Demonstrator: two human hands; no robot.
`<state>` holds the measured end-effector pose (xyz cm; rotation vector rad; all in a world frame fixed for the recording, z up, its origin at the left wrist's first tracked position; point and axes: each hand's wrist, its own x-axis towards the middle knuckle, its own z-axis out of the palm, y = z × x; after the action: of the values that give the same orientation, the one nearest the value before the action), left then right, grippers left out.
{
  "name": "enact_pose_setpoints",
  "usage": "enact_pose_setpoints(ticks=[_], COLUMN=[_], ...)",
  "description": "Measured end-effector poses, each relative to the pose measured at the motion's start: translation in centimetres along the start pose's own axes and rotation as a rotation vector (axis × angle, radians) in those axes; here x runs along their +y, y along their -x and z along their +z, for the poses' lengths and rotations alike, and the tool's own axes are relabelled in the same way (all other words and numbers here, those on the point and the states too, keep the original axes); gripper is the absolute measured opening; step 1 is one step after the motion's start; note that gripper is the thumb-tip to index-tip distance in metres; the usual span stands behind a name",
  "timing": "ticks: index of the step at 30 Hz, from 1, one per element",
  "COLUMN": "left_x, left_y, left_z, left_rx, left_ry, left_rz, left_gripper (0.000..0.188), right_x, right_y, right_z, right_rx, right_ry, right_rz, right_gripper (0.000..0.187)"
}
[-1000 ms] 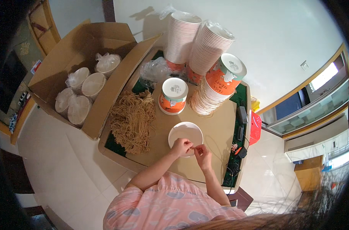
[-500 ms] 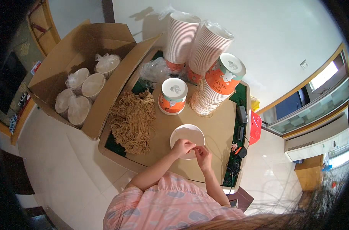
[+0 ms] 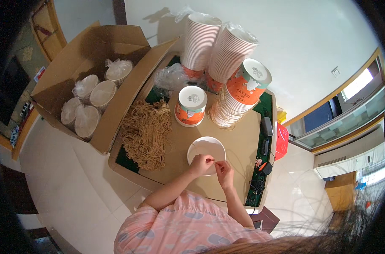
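Observation:
A white paper bucket [image 3: 206, 145] stands mouth up on the table board in front of me. Over its near rim, my left hand [image 3: 200, 164] and my right hand [image 3: 224, 174] face each other, fingertips pinched and a small gap apart. Whatever they hold is too fine to make out. Left of the bucket lies a big bundle of tan twine [image 3: 146, 134]. Beyond it, an orange and green printed paper bucket [image 3: 191, 106] sits upside down. Farther right, a stack of upturned buckets [image 3: 242, 90] has tan cord loops hanging around it.
Two tall stacks of white-rimmed buckets [image 3: 202, 40] in clear plastic rise at the back by the wall. Crumpled plastic bags [image 3: 171, 77] lie beside them. An open cardboard box [image 3: 129, 91] with several bagged stacks stands left. Black cables and an adapter [image 3: 266, 168] line the right edge.
My left and right fingertips have drawn slightly apart above the bucket. The buckets, twine and box stay where they were.

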<state>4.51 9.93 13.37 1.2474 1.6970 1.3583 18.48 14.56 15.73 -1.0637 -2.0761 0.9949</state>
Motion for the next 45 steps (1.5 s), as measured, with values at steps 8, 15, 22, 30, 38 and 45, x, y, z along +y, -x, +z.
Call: enact_pose_setpoints(ticks=[8,15,22,30,38,45], left_x=[0.5,1.4,0.4,0.5,0.3,1.0], left_y=[0.2,0.0,0.0,0.0,-0.2,-0.2], left_z=[0.1,-0.4,-0.2,-1.0,0.3,-0.4], left_rx=[0.012,0.032,0.019,-0.085,0.223,0.091], left_ry=[-0.106,-0.095,0.142,0.122,-0.407,-0.100], left_rz=[0.085,0.076,-0.008,-0.130,0.294,0.215], left_gripper=[0.011,0.009,0.012,0.011,0.011,0.012], right_x=[-1.0,-1.0,-1.1,-1.6,-1.7,-1.6], right_y=[0.1,-0.1,-0.3,-0.3,-0.4,-0.8], right_z=[-0.3,-0.7,-0.2,-0.5,-0.6,-0.3], right_rx=[0.026,0.008,-0.033,-0.036,-0.036,-0.038], right_ry=[0.058,0.030,-0.093,-0.013,0.013,-0.134], right_rz=[-0.011,-0.015,0.080,0.073,-0.002,0.137], right_gripper=[0.003,0.006,0.007,0.005,0.005,0.007])
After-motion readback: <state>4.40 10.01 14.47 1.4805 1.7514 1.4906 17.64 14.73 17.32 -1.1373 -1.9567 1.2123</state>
